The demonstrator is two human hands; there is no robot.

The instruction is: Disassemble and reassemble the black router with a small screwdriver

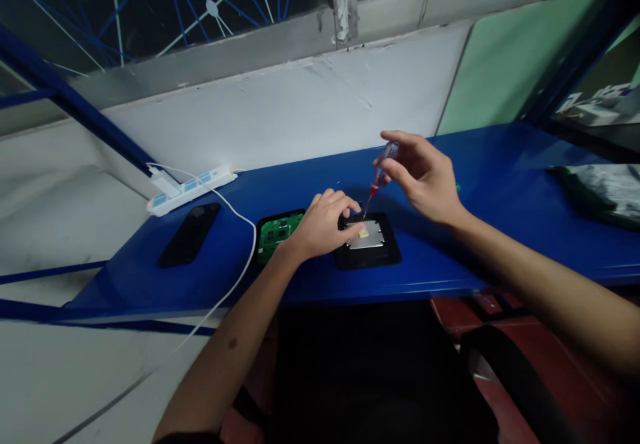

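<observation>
My right hand (425, 177) is closed around a screwdriver (387, 161) with a translucent purplish handle and a red collar. Its thin shaft slants down, the tip at the upper edge of a silver metal plate (373, 236). The plate sits in a flat black housing (390, 257) on the table and carries a small pale yellow pad (364, 232). My left hand (325, 224) lies palm down over the left side of the housing, thumb on the plate near the pad, fingers apart and slightly bent. Beside that wrist, a green circuit board (273, 234) rests in a black case, partly covered.
The blue table (450, 244) runs along a white wall. A dark phone (190, 234) and a white power strip (193, 189) with a plugged-in charger stand left, a white cable (250, 227) crossing the table. A silvery plastic bag (610, 194) lies far right.
</observation>
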